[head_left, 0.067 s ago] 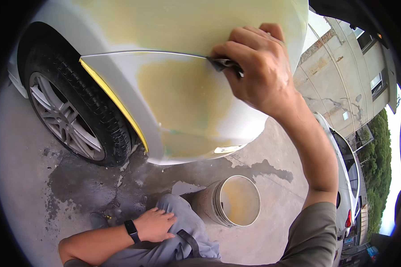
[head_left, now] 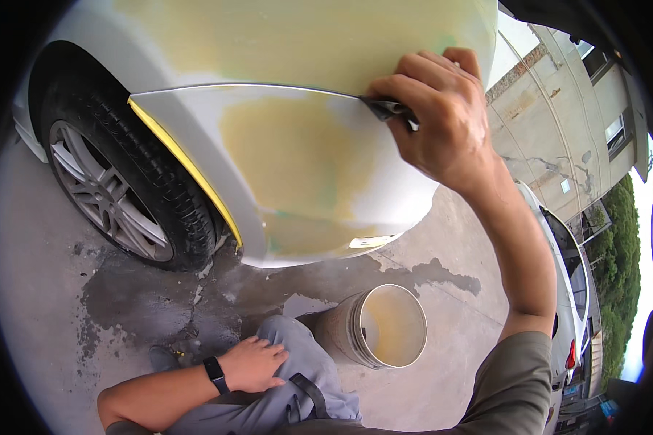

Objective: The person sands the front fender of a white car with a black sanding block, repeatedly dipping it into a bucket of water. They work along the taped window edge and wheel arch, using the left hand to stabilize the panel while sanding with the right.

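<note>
A white car body panel (head_left: 283, 174) with patchy yellow and green areas fills the upper middle, with a thin seam across it and a yellow edging (head_left: 185, 163) along the wheel arch. My right hand (head_left: 439, 112) grips a small black folded piece (head_left: 381, 107), which looks like a sheet or pad, against the panel at the seam's right end. My left hand (head_left: 254, 362), with a black band on the wrist, lies on my grey-trousered leg (head_left: 305, 384), fingers loosely spread and holding nothing.
A wheel (head_left: 109, 185) sits at the left. A bucket (head_left: 384, 326) with yellowish residue inside stands on the wet-patched concrete floor (head_left: 442, 341) below the panel. At the right are another white car (head_left: 566, 290), a building (head_left: 551, 123) and trees.
My right hand has shifted right and slightly down along the seam, still gripping the black piece. My left hand rests where it was.
</note>
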A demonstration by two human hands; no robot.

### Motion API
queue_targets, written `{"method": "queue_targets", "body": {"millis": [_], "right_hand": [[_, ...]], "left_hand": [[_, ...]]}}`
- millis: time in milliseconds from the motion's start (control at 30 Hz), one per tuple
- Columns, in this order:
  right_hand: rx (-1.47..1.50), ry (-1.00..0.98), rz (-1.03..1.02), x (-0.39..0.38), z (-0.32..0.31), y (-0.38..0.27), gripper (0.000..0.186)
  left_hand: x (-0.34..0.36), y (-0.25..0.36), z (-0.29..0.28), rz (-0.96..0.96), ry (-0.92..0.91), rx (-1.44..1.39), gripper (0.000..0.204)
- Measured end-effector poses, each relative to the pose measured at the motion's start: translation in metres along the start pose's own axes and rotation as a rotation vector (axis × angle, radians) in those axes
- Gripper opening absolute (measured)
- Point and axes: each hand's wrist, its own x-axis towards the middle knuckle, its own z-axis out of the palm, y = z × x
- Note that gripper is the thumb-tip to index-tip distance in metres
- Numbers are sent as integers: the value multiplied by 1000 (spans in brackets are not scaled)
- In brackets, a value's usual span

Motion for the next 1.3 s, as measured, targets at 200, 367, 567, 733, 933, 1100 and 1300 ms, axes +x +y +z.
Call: {"method": "queue_targets", "body": {"millis": [200, 367, 567, 733, 933, 1100, 1300], "right_hand": [[-104, -36, 446, -137, -38, 34, 22], [516, -398, 1286, -299, -18, -50, 28], [781, -955, 1158, -474, 69, -198, 23], [1582, -1384, 1366, -555, 154, -304, 36], [1928, -1116, 1328, -618, 235, -382, 25], [2188, -1310, 2003, -664, 275, -412, 25], [1767, -1611, 1888, -689, 275, -429, 30]], "left_hand": [[4, 1, -18, -3, -13, 8, 67], [11, -7, -83, -36, 651, 180, 70], [62, -8, -262, -122, 1187, 836, 79], [140, 29, -325, 40, 1107, 1020, 78], [62, -28, -287, -250, 1096, 1126, 80], [1, -48, -258, -409, 1218, 1043, 88], [13, -57, -236, -518, 1363, 951, 91]]}}
